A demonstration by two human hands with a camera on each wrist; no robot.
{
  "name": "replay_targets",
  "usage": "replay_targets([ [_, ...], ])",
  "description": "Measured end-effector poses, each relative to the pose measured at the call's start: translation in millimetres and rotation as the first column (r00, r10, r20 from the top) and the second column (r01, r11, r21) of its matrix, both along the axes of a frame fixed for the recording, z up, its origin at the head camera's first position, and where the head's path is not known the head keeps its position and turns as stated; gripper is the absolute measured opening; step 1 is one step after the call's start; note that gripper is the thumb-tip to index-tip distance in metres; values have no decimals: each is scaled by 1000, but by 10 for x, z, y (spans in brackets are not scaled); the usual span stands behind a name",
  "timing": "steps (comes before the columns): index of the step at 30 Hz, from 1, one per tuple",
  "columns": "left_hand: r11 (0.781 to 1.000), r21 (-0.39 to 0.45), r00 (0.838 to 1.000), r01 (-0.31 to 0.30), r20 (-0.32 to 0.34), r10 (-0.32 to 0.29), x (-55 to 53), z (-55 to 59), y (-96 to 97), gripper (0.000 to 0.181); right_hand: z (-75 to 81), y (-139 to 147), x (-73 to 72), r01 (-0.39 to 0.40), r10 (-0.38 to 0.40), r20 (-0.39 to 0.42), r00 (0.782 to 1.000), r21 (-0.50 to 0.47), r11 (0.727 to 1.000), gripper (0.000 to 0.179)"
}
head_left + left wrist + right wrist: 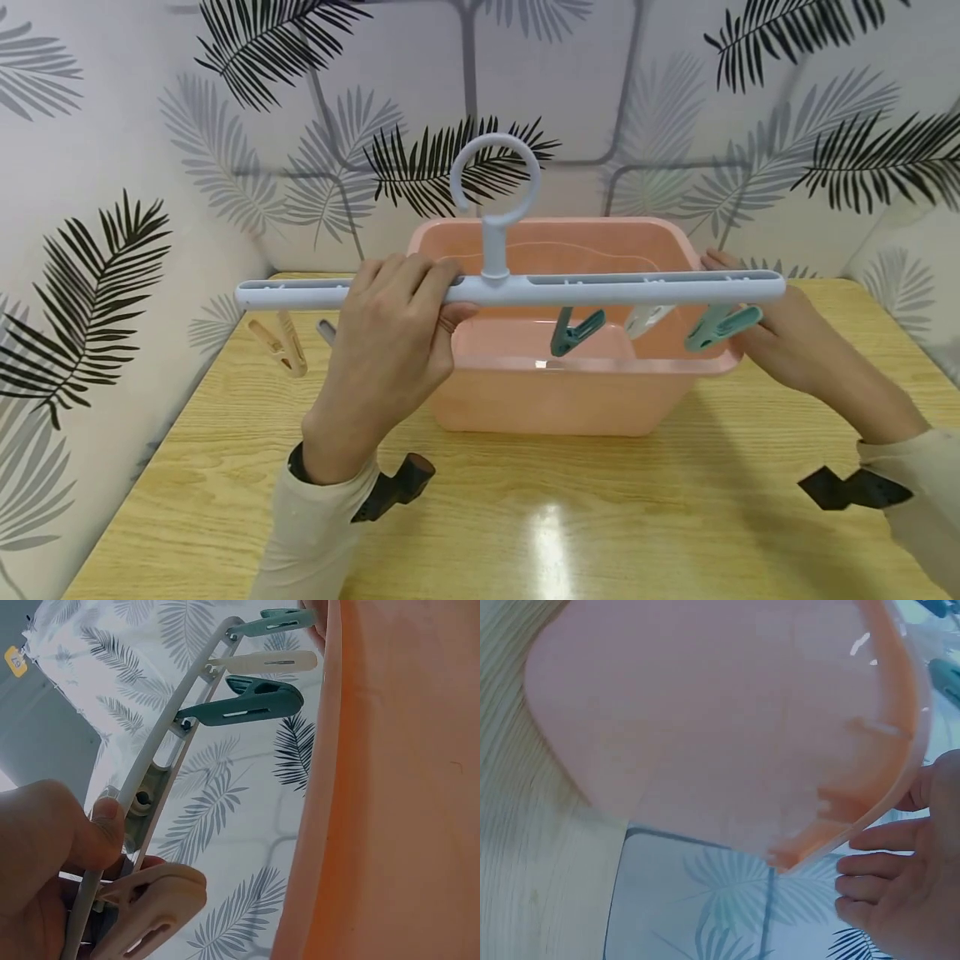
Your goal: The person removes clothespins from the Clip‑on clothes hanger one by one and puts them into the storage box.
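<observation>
- So the main thing is a pale blue-grey hanger (645, 289), held up level in front of the pink basin (585, 365), ring hook pointing up.
- Left hand (397, 317) has it, fingers wrapped over the bar just left of the hook, thumb pressed against it.
- Clips dangle off the underside: a beige clip (292, 342) near the left end, a grey clip (326, 332) mostly hidden by that hand, then right of the hook a dark green clip (562, 337), a white clip (647, 318) and a teal clip (712, 329).
- Right hand (787, 333) is at the basin's right rim, behind the hanger's right end. Fingers look loosely stretched out in the right wrist view; can't tell how firmly they touch the rim.
- Basin's on a yellowish wood-grain table (225, 467), hanger partly in front of it.
- Cream sleeves (307, 525) on both arms, a black gadget (408, 479) at each wrist.
- Backdrop (540, 83) is pale with grey and black leaf prints, lol.
</observation>
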State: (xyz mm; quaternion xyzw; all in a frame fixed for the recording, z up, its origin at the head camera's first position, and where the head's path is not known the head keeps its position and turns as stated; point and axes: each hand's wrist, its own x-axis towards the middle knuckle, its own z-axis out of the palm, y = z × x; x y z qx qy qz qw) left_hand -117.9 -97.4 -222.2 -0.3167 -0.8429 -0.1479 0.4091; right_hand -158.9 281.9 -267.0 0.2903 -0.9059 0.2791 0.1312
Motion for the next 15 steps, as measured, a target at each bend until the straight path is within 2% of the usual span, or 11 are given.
replay_targets([
  [3, 1000, 2, 1000, -1, -4, 1, -4, -5, -4, 23, 32, -55, 104, 65, -69, -172, 983, -30, 997, 58],
  [4, 1000, 4, 1000, -1, -7, 2, -5, -5, -5, 24, 45, -78, 139, 77, -87, -209, 974, -55, 995, 60],
  [6, 1000, 11, 1000, 0, -10, 0, -10, -7, -9, 23, 81, -119, 208, 73, -97, -233, 968, -112, 991, 62],
  [8, 1000, 16, 1000, -1, -15, 2, -14, -8, -16, 25, 112, -156, 276, 44, -79, -199, 977, -173, 984, 64],
  [12, 1000, 24, 1000, -2, -24, 2, -23, -6, -24, 27, 132, -187, 363, -65, 28, -135, 990, -278, 959, 67],
  [15, 1000, 27, 1000, 0, -28, 1, -37, 0, -26, 27, 139, -202, 407, -146, 132, -60, 989, -415, 898, 63],
])
